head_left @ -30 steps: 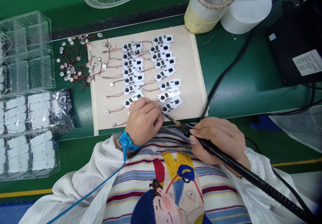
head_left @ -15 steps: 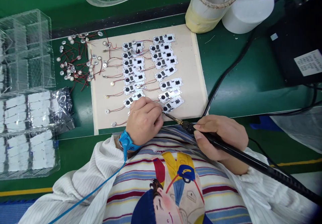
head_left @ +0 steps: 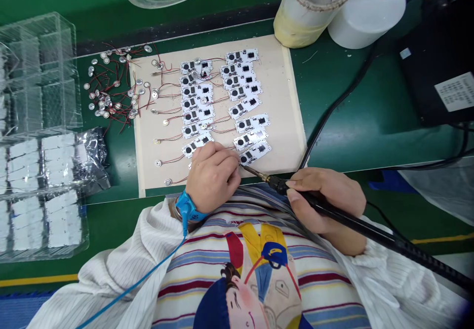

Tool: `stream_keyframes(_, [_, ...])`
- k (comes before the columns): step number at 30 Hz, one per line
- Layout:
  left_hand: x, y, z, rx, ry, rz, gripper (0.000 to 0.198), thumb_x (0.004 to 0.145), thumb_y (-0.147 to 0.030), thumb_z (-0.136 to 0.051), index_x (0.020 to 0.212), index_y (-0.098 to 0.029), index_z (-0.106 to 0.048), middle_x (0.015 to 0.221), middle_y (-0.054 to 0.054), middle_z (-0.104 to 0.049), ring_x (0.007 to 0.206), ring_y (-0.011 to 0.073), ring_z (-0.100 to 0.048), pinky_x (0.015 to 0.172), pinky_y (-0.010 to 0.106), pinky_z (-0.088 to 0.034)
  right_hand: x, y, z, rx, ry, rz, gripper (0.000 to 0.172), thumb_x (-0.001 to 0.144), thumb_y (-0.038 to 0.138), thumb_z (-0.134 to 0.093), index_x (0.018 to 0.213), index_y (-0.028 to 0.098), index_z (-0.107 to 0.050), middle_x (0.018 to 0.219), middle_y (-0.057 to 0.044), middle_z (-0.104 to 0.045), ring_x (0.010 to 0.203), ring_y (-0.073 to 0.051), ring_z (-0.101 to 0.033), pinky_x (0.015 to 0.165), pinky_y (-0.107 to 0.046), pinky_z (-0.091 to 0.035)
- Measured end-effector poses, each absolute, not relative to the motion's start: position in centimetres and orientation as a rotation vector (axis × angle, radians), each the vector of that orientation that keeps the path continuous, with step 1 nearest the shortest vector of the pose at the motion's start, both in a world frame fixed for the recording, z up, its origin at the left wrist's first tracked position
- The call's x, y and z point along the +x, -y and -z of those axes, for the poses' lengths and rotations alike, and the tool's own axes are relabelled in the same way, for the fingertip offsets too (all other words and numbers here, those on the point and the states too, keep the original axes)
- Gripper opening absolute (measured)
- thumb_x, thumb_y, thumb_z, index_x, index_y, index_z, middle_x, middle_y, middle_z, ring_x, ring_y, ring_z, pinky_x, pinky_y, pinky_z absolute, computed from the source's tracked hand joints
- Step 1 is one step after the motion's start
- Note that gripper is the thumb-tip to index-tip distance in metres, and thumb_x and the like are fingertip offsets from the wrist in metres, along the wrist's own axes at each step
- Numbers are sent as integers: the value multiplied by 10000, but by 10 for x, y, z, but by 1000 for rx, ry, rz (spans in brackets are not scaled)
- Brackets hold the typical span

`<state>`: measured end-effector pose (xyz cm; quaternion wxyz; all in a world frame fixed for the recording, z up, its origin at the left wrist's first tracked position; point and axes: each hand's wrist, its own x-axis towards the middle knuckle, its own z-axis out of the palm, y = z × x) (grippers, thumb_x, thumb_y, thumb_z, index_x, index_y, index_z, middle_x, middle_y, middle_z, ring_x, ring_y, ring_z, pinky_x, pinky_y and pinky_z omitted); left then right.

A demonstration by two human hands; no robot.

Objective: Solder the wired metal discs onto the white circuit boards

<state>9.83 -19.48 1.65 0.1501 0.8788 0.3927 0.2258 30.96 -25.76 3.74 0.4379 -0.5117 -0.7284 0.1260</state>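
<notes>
My right hand [head_left: 328, 198] grips a black soldering iron [head_left: 355, 225], its metal tip [head_left: 249, 169] reaching left to the nearest small white circuit board [head_left: 255, 152]. My left hand [head_left: 212, 173], with a blue wrist strap [head_left: 187, 209], rests on the tan work board [head_left: 289, 102] with its fingers pinched together beside the iron's tip; what they pinch is hidden. Two columns of several white circuit boards [head_left: 198, 103] lie on the tan board, many with thin red wires ending in small silver discs [head_left: 158, 163].
A loose pile of wired silver discs [head_left: 111, 90] lies left of the board. Clear plastic trays [head_left: 37, 136] stand at the far left. A tape roll [head_left: 309, 8], a white round base [head_left: 365, 13] and a black unit [head_left: 440, 67] sit at the back right. A black cable [head_left: 333, 107] crosses the green mat.
The soldering iron's handle has lowered and swung slightly to the right in my right hand. My left hand has stayed in place by the tip.
</notes>
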Motion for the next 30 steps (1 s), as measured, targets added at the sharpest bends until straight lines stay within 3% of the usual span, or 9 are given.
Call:
stream_keyframes(11, [99,195,-18,2500,-1156,-602,110,819,-136,-565,764,-194,-640,933,17,-752,883,210,-590,807,410,-451,310,258,-37,-1231,1807,-292,120,765,156,-603,804,261,-560,600,22,-648,512,-172,-643,456,-280,-515])
stream_keyframes(30, [100,196,-19,2511,-1170,-579,119,821,-138,-567,750,-191,-646,931,20,-749,895,219,-586,808,410,-454,304,258,-54,-1109,2111,-191,180,700,89,-630,719,230,-519,602,16,-625,522,-137,-613,538,-277,-548])
